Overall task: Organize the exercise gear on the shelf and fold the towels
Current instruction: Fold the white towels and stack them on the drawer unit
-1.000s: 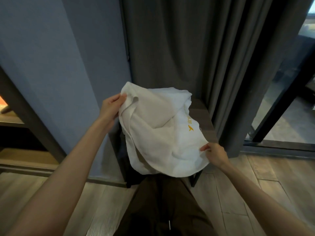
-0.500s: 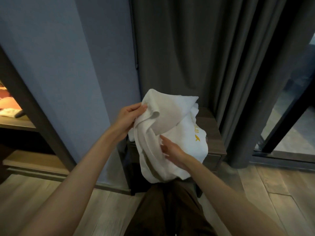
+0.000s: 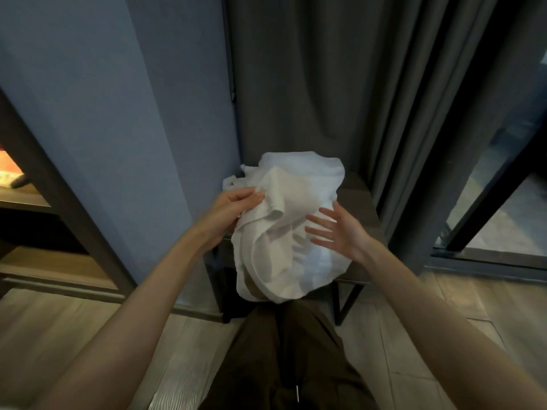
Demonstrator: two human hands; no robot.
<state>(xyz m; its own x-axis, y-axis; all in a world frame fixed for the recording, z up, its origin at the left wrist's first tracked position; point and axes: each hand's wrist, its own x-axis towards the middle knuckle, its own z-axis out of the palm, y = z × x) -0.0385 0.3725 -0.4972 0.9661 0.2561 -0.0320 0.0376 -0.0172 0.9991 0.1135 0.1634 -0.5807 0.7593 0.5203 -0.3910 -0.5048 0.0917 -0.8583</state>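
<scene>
One towel (image 3: 284, 241) edge is pinched in my left hand (image 3: 233, 208); my empty, splayed right hand (image 3: 340, 229) should take a free corner.

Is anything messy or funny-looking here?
Yes, the white towel. It is a crumpled, bunched-up lump, not folded flat, and it hangs from the left hand, which pinches its upper edge. The right hand is open beside it, holding nothing.

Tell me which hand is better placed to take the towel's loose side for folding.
Right, probably. The right hand is open and spread beside the bunched white towel, holding nothing. The left hand has its grip on the upper edge, holding the towel up.
</scene>
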